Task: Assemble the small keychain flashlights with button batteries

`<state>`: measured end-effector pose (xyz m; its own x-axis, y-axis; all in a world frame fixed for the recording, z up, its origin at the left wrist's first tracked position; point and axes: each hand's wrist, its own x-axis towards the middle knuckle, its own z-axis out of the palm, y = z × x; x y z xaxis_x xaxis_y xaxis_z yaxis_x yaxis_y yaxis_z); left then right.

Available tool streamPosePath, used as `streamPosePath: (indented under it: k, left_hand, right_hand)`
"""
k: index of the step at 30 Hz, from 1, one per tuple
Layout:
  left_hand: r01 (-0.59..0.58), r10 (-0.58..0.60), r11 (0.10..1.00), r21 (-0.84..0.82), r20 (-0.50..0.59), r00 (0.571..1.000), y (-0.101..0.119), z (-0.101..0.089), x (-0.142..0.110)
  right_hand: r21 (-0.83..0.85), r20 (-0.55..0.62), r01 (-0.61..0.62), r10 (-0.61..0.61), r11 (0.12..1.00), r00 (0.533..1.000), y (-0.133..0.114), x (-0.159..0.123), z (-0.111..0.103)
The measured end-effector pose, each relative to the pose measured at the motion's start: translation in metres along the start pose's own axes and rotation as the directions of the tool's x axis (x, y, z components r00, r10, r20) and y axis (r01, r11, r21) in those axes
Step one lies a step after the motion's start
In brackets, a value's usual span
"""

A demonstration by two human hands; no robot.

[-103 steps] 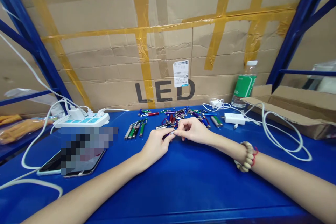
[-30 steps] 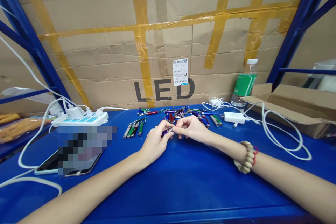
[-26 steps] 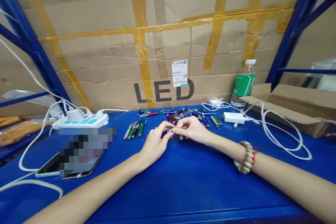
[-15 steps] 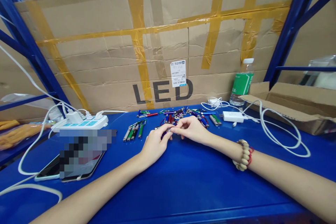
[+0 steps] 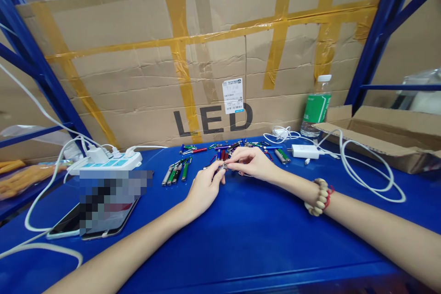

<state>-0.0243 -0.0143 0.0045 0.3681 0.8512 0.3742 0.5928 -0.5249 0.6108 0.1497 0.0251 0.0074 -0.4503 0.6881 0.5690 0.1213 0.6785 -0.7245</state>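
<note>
My left hand [image 5: 206, 190] is closed around a small keychain flashlight [image 5: 224, 166], whose silver end peeks out between thumb and forefinger. Its body is mostly covered by my fingers. From the other side, my right hand [image 5: 253, 163] pinches at that silver end with thumb and forefinger. Behind both hands lies a loose pile of coloured keychain flashlights [image 5: 223, 153] with carabiner clips, partly hidden by my right hand. To the left, several silver, green and black flashlights [image 5: 176, 172] lie side by side.
A white power strip [image 5: 129, 161] and two phones [image 5: 110, 225] are at the left. On the right are a white adapter [image 5: 305, 151], looped cable [image 5: 389, 183], a bottle [image 5: 317, 108] and an open carton [image 5: 386, 140]. A large cardboard sheet [image 5: 144, 87] stands behind.
My right hand has shifted slightly left, and its fingers have changed their pose over the flashlight. More of the silver end now shows. My left hand stays nearly in place.
</note>
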Motion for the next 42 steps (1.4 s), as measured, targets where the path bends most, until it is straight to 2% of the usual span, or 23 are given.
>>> streamPosePath:
  k: [4,8,12,15,18,22,29,34,42]
  left_hand:
    - [0.007,-0.007,1.000,-0.003,0.018,1.000,-0.003,0.001,0.001]
    - [-0.022,0.017,0.997,0.072,0.069,0.997,-0.005,0.002,0.001]
    - [-0.058,0.034,0.982,0.177,0.135,0.990,-0.004,0.001,-0.001]
    - [-0.049,0.016,0.980,0.193,0.168,0.986,-0.001,-0.001,-0.004]
    - [-0.015,-0.015,0.984,0.177,0.168,0.986,0.000,-0.002,-0.006]
    - [-0.043,0.010,0.985,0.168,0.190,0.982,-0.001,-0.002,-0.009]
    - [-0.093,0.048,0.969,0.228,0.197,0.979,-0.003,-0.001,-0.009]
    - [-0.096,0.059,0.961,0.258,0.148,0.987,-0.002,-0.001,-0.009]
    - [-0.097,0.081,0.975,0.202,0.087,0.993,-0.003,0.000,-0.008]
  right_hand:
    - [0.046,0.033,-0.012,0.010,0.999,0.999,0.004,0.000,0.000]
    - [0.122,0.063,-0.021,0.014,0.992,0.998,0.008,0.001,0.000]
    - [0.154,0.165,-0.042,0.016,0.987,0.986,0.009,0.000,-0.005]
    - [0.156,0.205,-0.043,0.010,0.987,0.979,0.008,-0.001,-0.006]
    - [0.165,0.195,-0.047,0.014,0.985,0.981,0.007,-0.003,-0.004]
    - [0.157,0.194,-0.059,0.028,0.986,0.981,0.006,-0.004,-0.001]
    - [-0.003,0.200,-0.035,0.035,0.999,0.979,0.000,-0.005,-0.001]
    - [-0.072,0.175,-0.016,0.028,0.997,0.984,-0.002,-0.005,0.000]
    - [-0.022,0.133,-0.056,0.059,0.998,0.989,-0.004,-0.005,0.002]
